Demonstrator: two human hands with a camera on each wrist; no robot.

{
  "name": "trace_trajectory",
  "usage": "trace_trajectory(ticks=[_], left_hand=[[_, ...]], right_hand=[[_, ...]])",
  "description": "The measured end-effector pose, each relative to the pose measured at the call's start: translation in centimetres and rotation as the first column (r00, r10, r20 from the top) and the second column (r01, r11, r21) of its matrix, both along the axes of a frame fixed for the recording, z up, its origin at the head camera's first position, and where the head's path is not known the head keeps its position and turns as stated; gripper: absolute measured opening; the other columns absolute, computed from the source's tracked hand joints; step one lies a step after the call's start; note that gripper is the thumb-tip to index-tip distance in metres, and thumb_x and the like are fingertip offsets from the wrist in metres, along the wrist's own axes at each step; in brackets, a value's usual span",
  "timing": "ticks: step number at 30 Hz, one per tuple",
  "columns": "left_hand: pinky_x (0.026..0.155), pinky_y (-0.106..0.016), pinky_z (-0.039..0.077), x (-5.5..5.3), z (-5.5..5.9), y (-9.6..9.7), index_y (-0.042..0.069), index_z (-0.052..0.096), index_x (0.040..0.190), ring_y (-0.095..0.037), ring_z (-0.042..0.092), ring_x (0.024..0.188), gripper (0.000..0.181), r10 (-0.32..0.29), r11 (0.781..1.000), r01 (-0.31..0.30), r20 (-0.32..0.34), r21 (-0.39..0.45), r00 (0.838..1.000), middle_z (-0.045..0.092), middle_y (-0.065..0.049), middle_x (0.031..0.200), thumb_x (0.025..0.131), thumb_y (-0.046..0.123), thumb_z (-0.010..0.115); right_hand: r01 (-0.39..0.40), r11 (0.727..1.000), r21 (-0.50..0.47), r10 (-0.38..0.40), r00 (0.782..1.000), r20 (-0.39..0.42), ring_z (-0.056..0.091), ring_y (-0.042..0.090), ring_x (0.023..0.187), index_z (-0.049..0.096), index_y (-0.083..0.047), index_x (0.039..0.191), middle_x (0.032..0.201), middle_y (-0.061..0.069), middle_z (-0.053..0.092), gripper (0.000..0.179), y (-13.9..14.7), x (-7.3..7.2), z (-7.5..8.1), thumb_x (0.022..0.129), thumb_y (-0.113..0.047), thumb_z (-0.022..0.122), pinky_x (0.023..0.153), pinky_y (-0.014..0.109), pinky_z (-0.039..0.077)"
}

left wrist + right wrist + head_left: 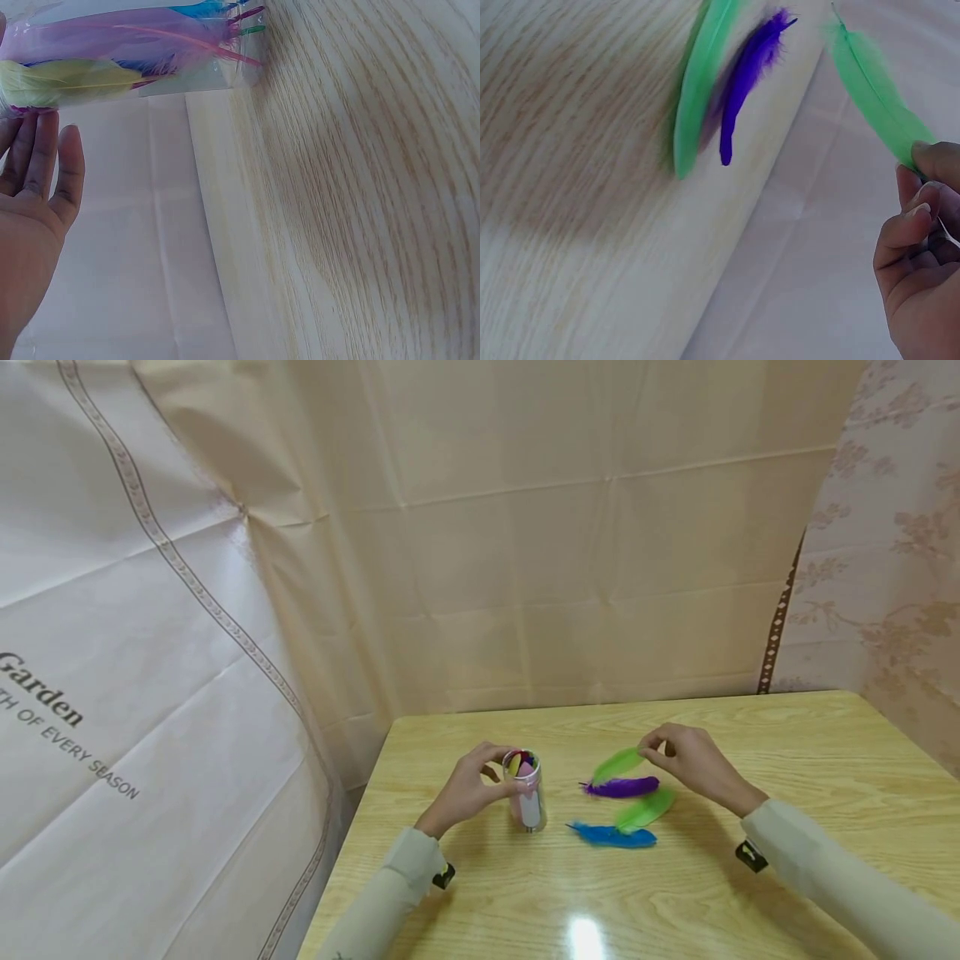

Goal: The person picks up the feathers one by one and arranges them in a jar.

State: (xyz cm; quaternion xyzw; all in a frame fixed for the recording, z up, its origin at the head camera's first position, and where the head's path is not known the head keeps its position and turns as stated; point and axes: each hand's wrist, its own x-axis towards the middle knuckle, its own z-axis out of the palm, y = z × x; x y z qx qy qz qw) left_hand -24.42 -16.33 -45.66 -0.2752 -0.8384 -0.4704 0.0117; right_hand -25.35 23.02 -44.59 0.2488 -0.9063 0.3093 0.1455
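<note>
My left hand holds a clear jar near its rim, thumb in front and fingers behind. Through its wall in the left wrist view, several feathers show, pink, yellow and blue among them. Between thumb and fingertips, my right hand pinches one end of a green feather, raised off the table in the right wrist view. Below it lie a purple feather, a second green feather and a blue feather. The second green feather's lower end meets the blue one.
The wood-grain table extends under both forearms, its far edge close to a beige curtain. White printed cloth hangs at the left, and floral cloth at the right.
</note>
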Motion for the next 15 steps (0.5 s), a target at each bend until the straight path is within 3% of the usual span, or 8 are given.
trace_trajectory(ticks=[4,11,15], left_hand=[[0.091,-0.046,0.055,0.0,0.0,0.0,0.032,0.064,0.135,-0.015,0.058,0.109,0.05,0.003,1.0,-0.003,-0.002,-0.002,1.0,0.062,0.012,0.12,0.089,0.033,0.083],[0.093,-0.058,0.052,0.1,0.2,0.3,0.019,0.063,0.138,-0.026,0.058,0.112,0.053,0.008,1.0,-0.008,0.018,0.018,1.0,0.063,0.0,0.123,0.089,0.019,0.084],[0.092,-0.052,0.054,0.0,0.1,0.1,0.029,0.064,0.136,-0.019,0.058,0.111,0.052,-0.001,1.0,0.001,0.007,0.014,1.0,0.062,0.008,0.122,0.088,0.028,0.084]], right_hand=[[-0.008,1.0,-0.022,0.007,0.999,-0.043,0.05,0.006,0.061,0.078,-0.011,0.095,0.085,-0.004,0.07,0.003,-0.2,0.0,0.5,0.096,-0.01,0.075,0.053,0.025,0.043],[-0.001,0.999,-0.035,-0.002,0.998,-0.062,0.049,0.006,0.061,0.078,-0.011,0.097,0.086,-0.003,0.069,0.003,-0.4,-0.1,1.1,0.096,-0.012,0.074,0.053,0.025,0.043],[-0.004,0.999,-0.047,0.001,0.998,-0.067,0.049,0.006,0.061,0.077,-0.01,0.098,0.084,-0.005,0.068,0.004,-0.5,-0.1,1.5,0.096,-0.012,0.074,0.053,0.024,0.043]])
